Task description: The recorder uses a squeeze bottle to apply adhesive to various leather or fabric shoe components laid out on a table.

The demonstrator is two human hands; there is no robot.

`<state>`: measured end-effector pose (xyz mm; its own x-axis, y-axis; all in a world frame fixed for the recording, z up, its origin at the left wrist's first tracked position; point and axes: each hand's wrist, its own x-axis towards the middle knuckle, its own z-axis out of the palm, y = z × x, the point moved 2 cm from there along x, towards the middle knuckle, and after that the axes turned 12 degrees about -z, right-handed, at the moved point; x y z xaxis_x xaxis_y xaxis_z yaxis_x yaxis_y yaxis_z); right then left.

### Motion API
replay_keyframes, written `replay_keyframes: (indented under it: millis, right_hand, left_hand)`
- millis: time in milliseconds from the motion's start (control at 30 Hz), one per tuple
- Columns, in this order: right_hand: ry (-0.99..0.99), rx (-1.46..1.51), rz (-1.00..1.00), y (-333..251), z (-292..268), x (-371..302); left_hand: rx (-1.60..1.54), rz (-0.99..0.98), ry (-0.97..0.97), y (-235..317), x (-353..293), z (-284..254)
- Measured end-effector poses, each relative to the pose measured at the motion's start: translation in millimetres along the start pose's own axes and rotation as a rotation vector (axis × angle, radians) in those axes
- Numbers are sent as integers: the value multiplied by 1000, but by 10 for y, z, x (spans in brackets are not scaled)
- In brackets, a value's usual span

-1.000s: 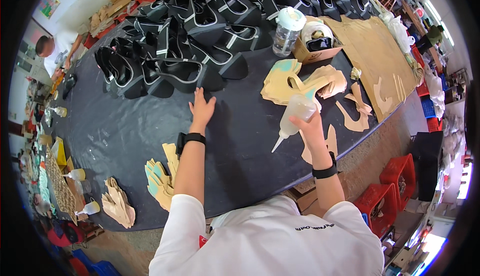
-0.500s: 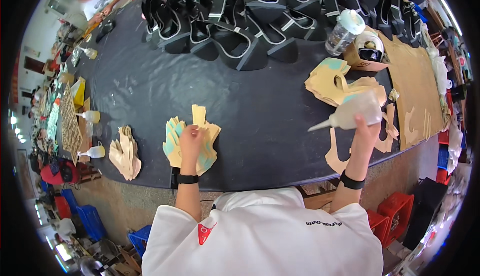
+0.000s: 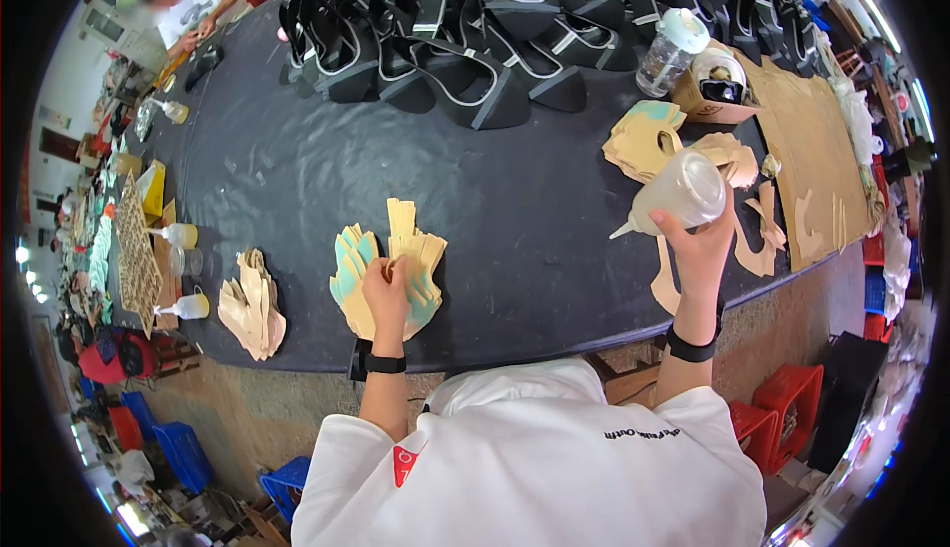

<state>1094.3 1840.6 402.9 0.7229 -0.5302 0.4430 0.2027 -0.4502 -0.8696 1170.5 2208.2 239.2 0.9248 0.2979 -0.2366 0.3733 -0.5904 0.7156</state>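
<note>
My left hand [image 3: 387, 295] is closed, fingertips pinched at the middle of a fanned stack of tan cut-out pieces [image 3: 421, 260] with pale green patches. The exact piece between the fingertips is hidden. In my right hand [image 3: 705, 245] is a translucent squeeze bottle [image 3: 683, 194], tilted with its thin nozzle down to the left and its base facing up. Just behind the bottle lies another pile of tan and green pieces [image 3: 638, 141]. Curved tan pieces [image 3: 757, 235] rest beside my right wrist. Left of my left hand sits a smaller bundle of tan pieces [image 3: 250, 307].
Many black shoes with pale trim [image 3: 475, 87] crowd the table's far side. A clear lidded jar [image 3: 673, 52] and a small carton [image 3: 714, 101] stand at the back right, by a brown board [image 3: 816, 151]. Squeeze bottles [image 3: 188, 306] line the left edge. Another person [image 3: 198, 2] works far left.
The squeeze bottle has tipped, so its base now faces upward and its nozzle points lower. My left hand has shifted slightly right and down on the stack.
</note>
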Motion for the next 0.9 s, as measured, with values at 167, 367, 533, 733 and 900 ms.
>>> replay_keyframes:
  millis: [167, 367, 533, 733, 900]
  right_hand:
    - [-33, -42, -57, -83, 43, -12]
    - [-5, -25, -31, -139, 8, -49]
    - [66, 305, 138, -103, -50, -72]
    - [169, 682, 251, -106, 24, -83]
    - [127, 701, 250, -162, 78, -72]
  left_hand:
    - [-269, 207, 231, -62, -49, 7]
    - [-620, 17, 38, -421, 188, -513]
    - [-910, -61, 148, 474, -146, -1401]
    - [-963, 140, -179, 1148, -486, -1564]
    - [-721, 91, -650, 1388, -731, -929]
